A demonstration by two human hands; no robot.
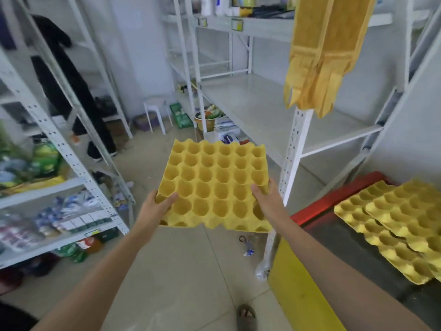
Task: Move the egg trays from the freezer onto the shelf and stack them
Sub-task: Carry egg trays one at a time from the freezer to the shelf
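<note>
I hold a yellow paper egg tray (214,185) flat in the air over the floor, cups facing up. My left hand (158,203) grips its near left corner and my right hand (268,199) grips its near right edge. Two more yellow egg trays (391,223) lie overlapping on the dark glass lid of the freezer (334,201) at the right, which has a red rim. The white metal shelf (262,108) stands ahead on the right, its middle board bare.
A yellow towel (322,56) hangs from the shelf's upper level. Stocked racks (59,187) line the left side, where a person in dark clothes (69,87) stands. A white stool (155,111), baskets and litter sit on the floor.
</note>
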